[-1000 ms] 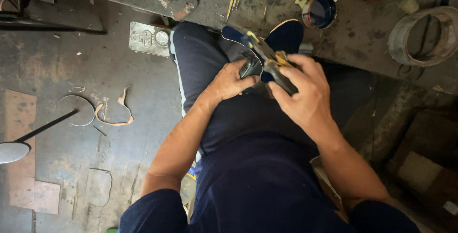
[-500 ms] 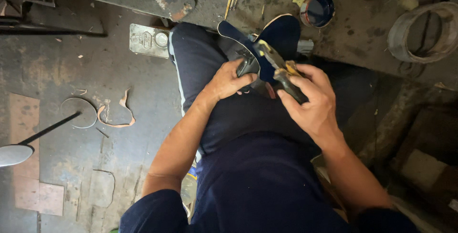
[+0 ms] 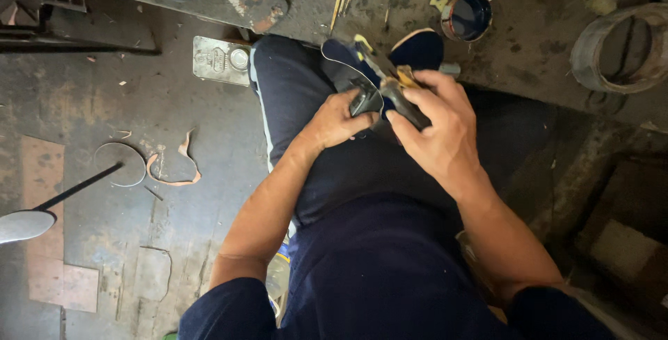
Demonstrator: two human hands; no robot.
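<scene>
Fingers of the left hand [image 3: 336, 123] and right hand [image 3: 437, 125] are clamped on a curved, dark blue shoe upper [image 3: 358, 68], yellow-edged, held over the lap.

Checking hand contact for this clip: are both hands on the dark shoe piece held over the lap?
Yes: the left hand and the right hand both grip the dark shoe piece over the lap.
</scene>
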